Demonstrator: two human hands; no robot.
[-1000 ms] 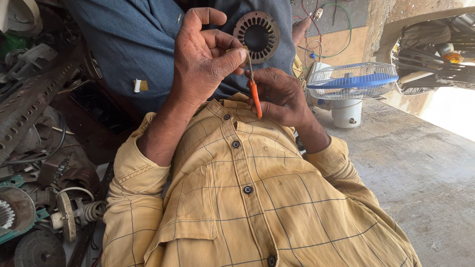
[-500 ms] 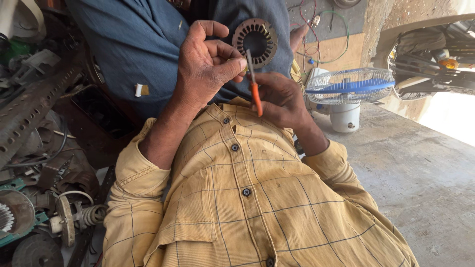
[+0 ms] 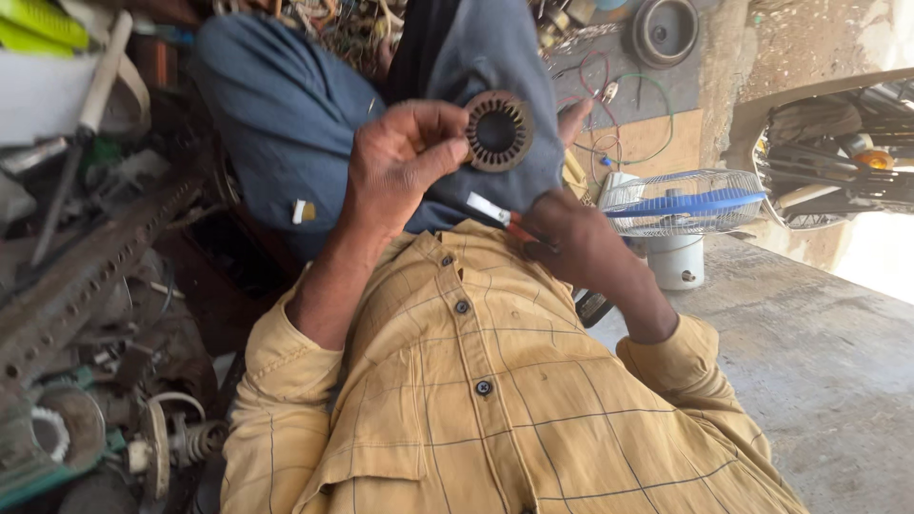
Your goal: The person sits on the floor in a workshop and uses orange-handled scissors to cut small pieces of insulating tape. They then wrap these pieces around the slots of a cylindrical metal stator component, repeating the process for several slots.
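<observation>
Small desk fan [image 3: 681,205] sits off right on the concrete. Left hand [image 3: 395,167] pinches the round stator core [image 3: 498,130] up at chest height; right hand [image 3: 571,243] is clamped on an orange-handled tool [image 3: 500,216] just beneath. Looks like inspecting slots; next needs steady tip aim.

Two hands [image 3: 400,171], one ring-shaped metal stator core [image 3: 498,130], one orange-handled tool [image 3: 505,219], one blue-bladed table fan [image 3: 681,202]

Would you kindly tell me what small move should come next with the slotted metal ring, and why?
Probably bring the orange-handled tool in the right hand up to the slotted metal ring. The left hand pinches the ring at its edge, raised, while the tool's tip sits below it, not touching.
</observation>
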